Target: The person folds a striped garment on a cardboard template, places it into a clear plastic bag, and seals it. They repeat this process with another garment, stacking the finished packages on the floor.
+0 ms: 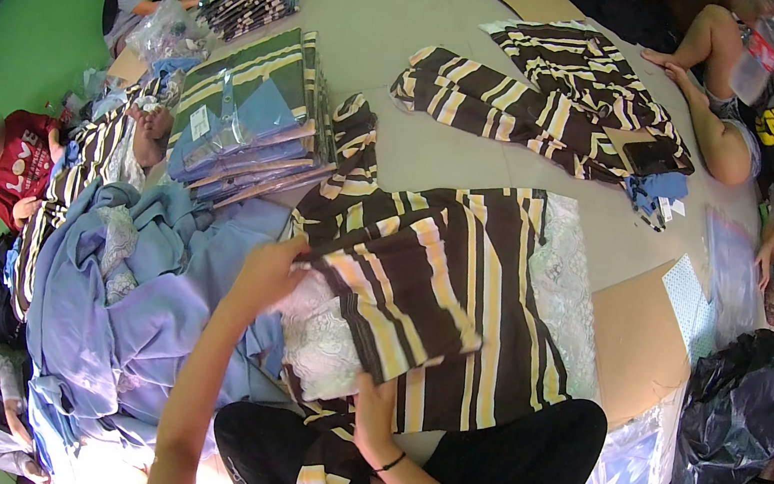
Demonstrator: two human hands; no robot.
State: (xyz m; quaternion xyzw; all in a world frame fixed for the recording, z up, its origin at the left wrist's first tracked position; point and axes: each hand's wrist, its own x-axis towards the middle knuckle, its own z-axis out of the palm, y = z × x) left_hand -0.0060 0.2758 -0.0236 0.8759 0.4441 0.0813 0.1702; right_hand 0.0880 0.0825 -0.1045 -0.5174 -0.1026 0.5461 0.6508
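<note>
A brown, yellow and white striped garment (507, 312) with white lace trim lies spread over the floor before my crossed legs. My left hand (268, 274) is closed on the upper left corner of a raised, folded striped part, slightly blurred. At the lower edge of that part, my right hand (373, 407) grips the cloth beside the lace (324, 349); its fingertips are partly hidden by the fabric. The raised part overlaps the garment's left half. More white lace (568, 281) runs down the garment's right side.
Left of me lies a heap of blue-grey cloth (144, 305), with a stack of bagged folded garments (246, 108) behind. At right are a cardboard sheet (639, 343) and a black plastic bag (735, 409). Another striped garment (529, 113) lies ahead. Several people sit around.
</note>
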